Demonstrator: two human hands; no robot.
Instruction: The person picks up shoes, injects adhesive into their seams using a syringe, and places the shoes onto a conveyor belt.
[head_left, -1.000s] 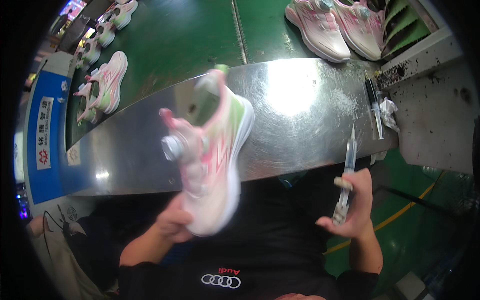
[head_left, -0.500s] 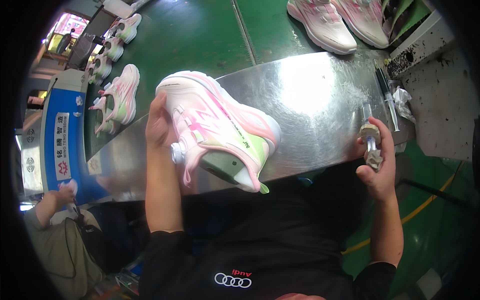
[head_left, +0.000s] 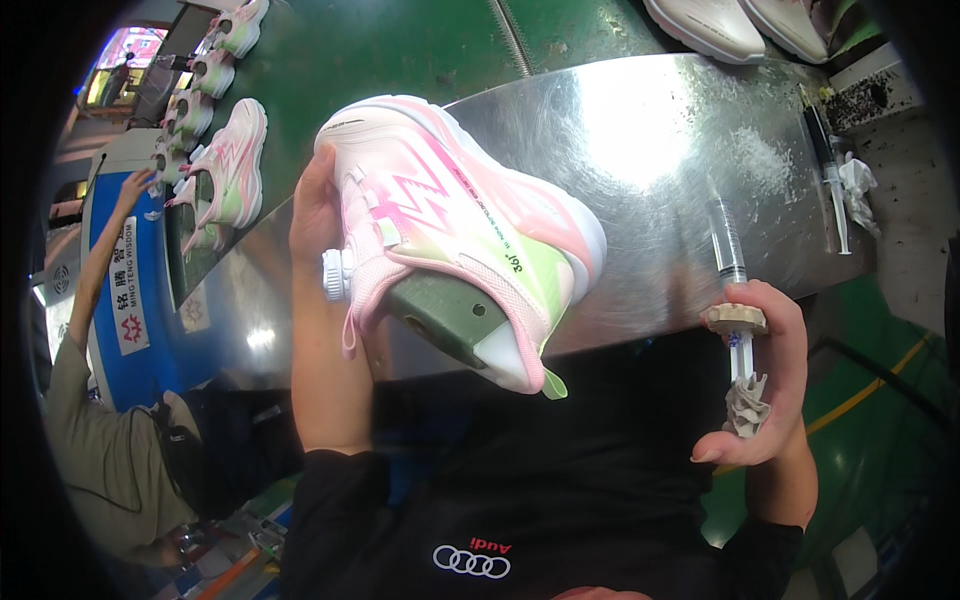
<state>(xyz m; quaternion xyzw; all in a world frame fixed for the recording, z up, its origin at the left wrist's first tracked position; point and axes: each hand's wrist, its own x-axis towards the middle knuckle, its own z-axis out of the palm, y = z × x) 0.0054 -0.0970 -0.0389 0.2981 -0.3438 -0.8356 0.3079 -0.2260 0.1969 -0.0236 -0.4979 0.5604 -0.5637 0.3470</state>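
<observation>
I judged the step to be handling the shoe with the syringe at hand: my left grip point(head_left: 314, 215) grasped the pink-and-white shoe point(head_left: 465, 225) near its toe, tilted above the metal surface point(head_left: 650, 240), while my right grip point(head_left: 790, 360) grasped the syringe point(head_left: 728, 245), tip pointing away from me, well apart from the shoe. To my mind, the next move called for a firm left hold and care with that tip. Another syringe point(head_left: 824, 150) and crumpled paper point(head_left: 858, 185) lay further right, where they could hinder a wide swing; a shoe row point(head_left: 238, 165) stood at left, near a co-worker's arm point(head_left: 98, 260), and a shoe pair point(head_left: 708, 25) at far right
</observation>
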